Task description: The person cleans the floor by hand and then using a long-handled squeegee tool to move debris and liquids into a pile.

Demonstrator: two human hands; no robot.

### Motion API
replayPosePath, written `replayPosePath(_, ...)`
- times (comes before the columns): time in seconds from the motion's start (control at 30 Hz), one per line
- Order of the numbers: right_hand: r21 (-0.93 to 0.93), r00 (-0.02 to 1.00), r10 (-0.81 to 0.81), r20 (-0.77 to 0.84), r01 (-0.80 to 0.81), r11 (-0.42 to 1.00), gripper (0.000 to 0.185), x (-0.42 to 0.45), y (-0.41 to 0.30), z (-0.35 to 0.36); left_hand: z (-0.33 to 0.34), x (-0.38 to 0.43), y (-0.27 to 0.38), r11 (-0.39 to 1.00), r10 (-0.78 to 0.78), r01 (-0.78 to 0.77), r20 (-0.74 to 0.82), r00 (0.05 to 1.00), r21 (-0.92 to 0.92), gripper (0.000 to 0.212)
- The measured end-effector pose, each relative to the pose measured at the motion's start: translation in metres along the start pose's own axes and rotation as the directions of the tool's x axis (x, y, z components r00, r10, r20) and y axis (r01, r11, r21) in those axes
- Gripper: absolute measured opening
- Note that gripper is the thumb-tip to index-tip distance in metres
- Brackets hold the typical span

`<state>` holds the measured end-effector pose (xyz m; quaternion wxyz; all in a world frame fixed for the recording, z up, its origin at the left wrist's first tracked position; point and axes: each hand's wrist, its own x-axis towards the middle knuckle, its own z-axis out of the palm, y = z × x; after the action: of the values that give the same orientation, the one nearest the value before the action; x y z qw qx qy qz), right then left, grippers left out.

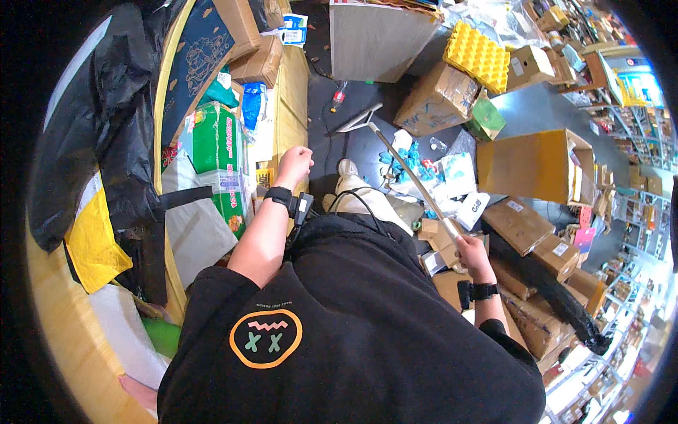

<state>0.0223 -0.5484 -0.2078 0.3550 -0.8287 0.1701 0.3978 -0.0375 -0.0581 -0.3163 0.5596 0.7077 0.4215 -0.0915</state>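
Note:
My right hand [473,255] grips the white end of a long-handled floor squeegee [405,168]. Its metal pole slants away from me, and its head [360,119] with a triangular bracket rests on the dark floor. My left hand [295,163] is curled into a loose fist, with nothing visible in it. It hovers beside a pale wooden cabinet [291,106], close to a green printed carton [217,153]. To the right of the pole lies a heap of plastic bags and wrappers [450,175]. A small bottle with a red label [338,99] lies beyond the squeegee head.
A grey panelled box [381,45] stands ahead. On the right are a large carton [439,98] under a yellow egg tray [476,55], an open carton [529,167] and stacked boxes [519,225]. A thin cable [327,122] runs over the floor. Black plastic sheeting [127,106] hangs left.

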Motion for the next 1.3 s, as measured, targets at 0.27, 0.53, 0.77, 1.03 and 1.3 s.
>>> replayPosePath(0.27, -0.676, 0.890, -0.454, -0.038, 0.312, 0.667, 0.031, 0.083, -0.100, -0.010, -0.014, 0.034, 0.029, 0.999, 0.005, -0.010, -0.138, 0.990, -0.035, 0.027)
replayPosePath(0.53, -0.869, 0.868, -0.497, -0.012, 0.237, 0.435, 0.021, 0.165, -0.183, -0.056, -0.094, -0.061, 0.245, 0.703, 0.711, -0.448, -0.561, 0.423, 0.553, 0.020)
replayPosePath(0.77, -0.894, 0.884, -0.439, 0.157, 0.316, 0.316, 0.020, 0.217, -0.245, -0.089, -0.148, -0.085, 0.281, 0.556, 0.828, 0.059, -0.546, -0.128, 0.829, 0.016)
replayPosePath(1.03, -0.835, 0.893, -0.360, 0.271, 0.404, 0.375, 0.021, 0.265, -0.249, -0.126, -0.179, -0.053, 0.265, 0.131, 0.986, 0.460, -0.165, 0.036, 0.878, 0.014)
replayPosePath(1.3, -0.849, 0.898, -0.396, 0.190, 0.353, 0.393, 0.020, 0.219, -0.279, -0.137, -0.177, -0.047, 0.268, 0.157, 0.974, 0.585, -0.221, 0.040, 0.795, 0.014)
